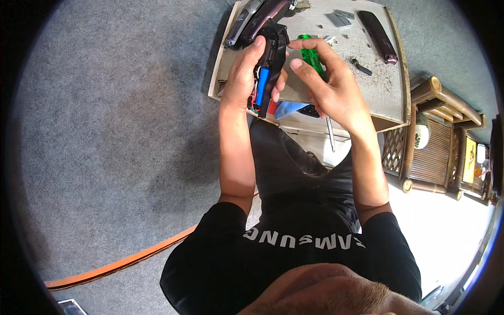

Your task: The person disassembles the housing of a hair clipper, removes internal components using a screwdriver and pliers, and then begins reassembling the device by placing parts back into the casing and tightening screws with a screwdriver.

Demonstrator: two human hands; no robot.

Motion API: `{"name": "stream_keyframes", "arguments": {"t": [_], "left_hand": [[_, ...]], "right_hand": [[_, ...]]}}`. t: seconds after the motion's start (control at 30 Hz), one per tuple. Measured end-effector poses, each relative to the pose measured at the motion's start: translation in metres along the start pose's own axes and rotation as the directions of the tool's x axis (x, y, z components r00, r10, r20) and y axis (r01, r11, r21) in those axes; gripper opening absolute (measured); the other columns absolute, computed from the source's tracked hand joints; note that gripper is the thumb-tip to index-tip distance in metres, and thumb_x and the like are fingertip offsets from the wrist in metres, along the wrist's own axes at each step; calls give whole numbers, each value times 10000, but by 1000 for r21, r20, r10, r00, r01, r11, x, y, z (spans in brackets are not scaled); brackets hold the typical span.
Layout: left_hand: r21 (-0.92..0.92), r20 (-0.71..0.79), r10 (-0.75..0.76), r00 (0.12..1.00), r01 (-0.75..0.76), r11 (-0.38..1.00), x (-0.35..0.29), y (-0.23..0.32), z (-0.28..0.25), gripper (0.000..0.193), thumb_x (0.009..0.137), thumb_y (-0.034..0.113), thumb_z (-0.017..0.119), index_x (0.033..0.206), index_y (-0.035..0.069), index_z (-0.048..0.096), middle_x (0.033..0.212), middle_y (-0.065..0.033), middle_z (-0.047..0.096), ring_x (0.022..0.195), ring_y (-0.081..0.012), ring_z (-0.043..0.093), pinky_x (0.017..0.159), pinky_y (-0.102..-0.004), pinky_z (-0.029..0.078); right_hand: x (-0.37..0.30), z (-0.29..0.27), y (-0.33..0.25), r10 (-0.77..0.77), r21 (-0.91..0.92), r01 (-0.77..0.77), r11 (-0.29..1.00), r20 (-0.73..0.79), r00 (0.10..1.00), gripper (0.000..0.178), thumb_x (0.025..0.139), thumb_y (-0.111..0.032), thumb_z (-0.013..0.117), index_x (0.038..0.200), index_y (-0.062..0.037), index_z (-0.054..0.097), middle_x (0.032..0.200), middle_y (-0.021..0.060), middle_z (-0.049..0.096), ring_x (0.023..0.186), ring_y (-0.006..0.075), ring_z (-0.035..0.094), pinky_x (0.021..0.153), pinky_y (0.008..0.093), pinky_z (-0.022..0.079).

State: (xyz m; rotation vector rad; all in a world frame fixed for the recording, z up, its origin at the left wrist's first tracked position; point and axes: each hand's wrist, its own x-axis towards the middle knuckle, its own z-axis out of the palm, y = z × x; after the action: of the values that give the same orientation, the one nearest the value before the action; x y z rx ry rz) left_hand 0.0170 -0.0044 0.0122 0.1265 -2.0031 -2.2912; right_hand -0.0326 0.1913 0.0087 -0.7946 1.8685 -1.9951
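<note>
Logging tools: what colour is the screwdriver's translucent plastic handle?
The plastic handle is bright green, clearest in head view.

Homelike room: carpet (115, 131), bamboo furniture (436, 155)

We count two hands (240, 79) (341, 97), one opened device (272, 52), one battery (263, 86), one green handle (312, 56), one metal shaft (331, 135), two sleeves (223, 216) (382, 224), one orange strip (126, 258) and one table (378, 102).

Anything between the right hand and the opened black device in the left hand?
Nothing visible blocks it: the right hand has its index fingertip right beside the opened black device in the left hand; contact is unclear. The green-handled screwdriver in the right hand passes under its index finger, shaft pointing away from the device.
</note>
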Motion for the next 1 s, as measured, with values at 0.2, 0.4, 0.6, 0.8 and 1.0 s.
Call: {"name": "stream_keyframes", "arguments": {"t": [0.2,0.4,0.6,0.8,1.0], "left_hand": [[58,9,64,998,-65,996,1,-1,1,688,1078,637,394,1080,2,661,622,-108,642,443,-143,594,417,-252,494],[-65,45,30,999,-27,997,4,-7,-6,756,1042,722,359,1116,24,639,623,-92,627,436,-136,571,404,-253,474],[-163,51,69,996,-60,985,7,-2,-10,681,1038,721,383,1078,76,597,579,-63,561,381,-131,506,374,-254,441],[-163,-9,45,999,-46,986,6,-1,-9,654,1050,692,401,1063,70,602,560,-67,556,361,-144,488,358,-262,437],[-6,-37,82,996,-83,997,5,-2,-1,655,1067,671,372,1037,60,604,571,-64,589,383,-130,518,369,-255,442]], "right_hand": [[1,2,7,-91,-47,90,995,-20,996,356,1009,-247,681,1301,-51,627,1046,131,773,905,219,745,787,360,563],[-1,0,5,-71,-61,71,996,5,997,357,1006,-268,683,1296,-66,635,1031,173,758,1004,273,743,888,394,546],[-2,1,8,-48,-107,45,993,-22,999,359,995,-317,688,1287,-113,644,1003,173,749,968,308,740,872,399,542],[-3,1,5,-37,-139,32,990,-34,999,334,983,-303,695,1264,-127,654,905,148,714,873,289,716,811,406,538],[3,3,22,-190,-175,180,968,-39,981,352,1003,-236,656,1341,-149,601,925,136,707,845,292,706,783,409,536]]}}
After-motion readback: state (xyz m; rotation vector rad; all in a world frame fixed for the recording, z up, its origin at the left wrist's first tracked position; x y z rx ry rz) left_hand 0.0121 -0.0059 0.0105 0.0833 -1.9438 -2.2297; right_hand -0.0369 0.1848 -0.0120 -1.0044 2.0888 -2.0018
